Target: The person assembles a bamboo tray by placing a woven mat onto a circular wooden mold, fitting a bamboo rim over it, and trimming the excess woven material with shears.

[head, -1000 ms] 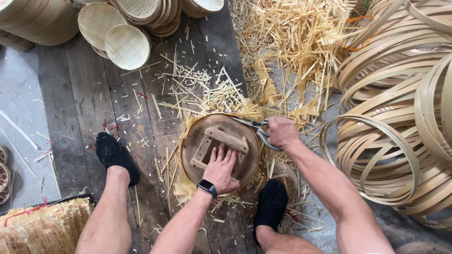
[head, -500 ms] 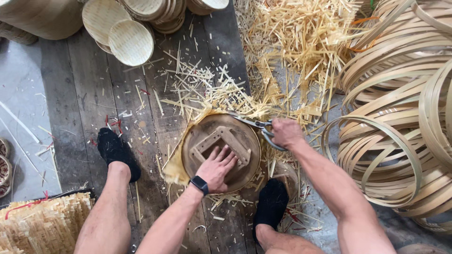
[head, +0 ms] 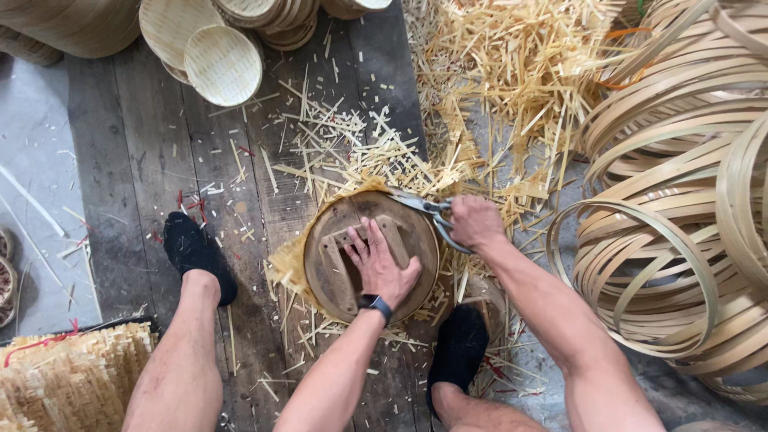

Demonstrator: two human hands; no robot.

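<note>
Disc: a round wooden disc [head: 336,276] with a block frame on top lies flat on the floor between the person's feet, with a woven mat [head: 286,260] sticking out from under its left edge.
Left hand: the left hand [head: 382,266] presses down on the disc's top, fingers spread flat, gripping nothing.
Right hand: the right hand [head: 477,223] is closed round the handles of the shears [head: 424,208], whose blades lie at the disc's upper right rim.
Step in hand: it looks like trimming the mat's loose ends round the disc's edge, the disc serving as a guide.
Next move: judging by the untrimmed fringe at the left, the cut would need the blades kept tight to the rim while the disc is held from slipping.
Floor: dark, worn wooden boards [head: 152,176], strewn with straw-coloured offcuts [head: 512,72], thickest above and right of the disc.
Around: coiled bamboo hoops [head: 680,200] piled at the right; round woven trays [head: 222,64] stacked at the top left; a bundle of cut strips [head: 72,376] at the bottom left.
</note>
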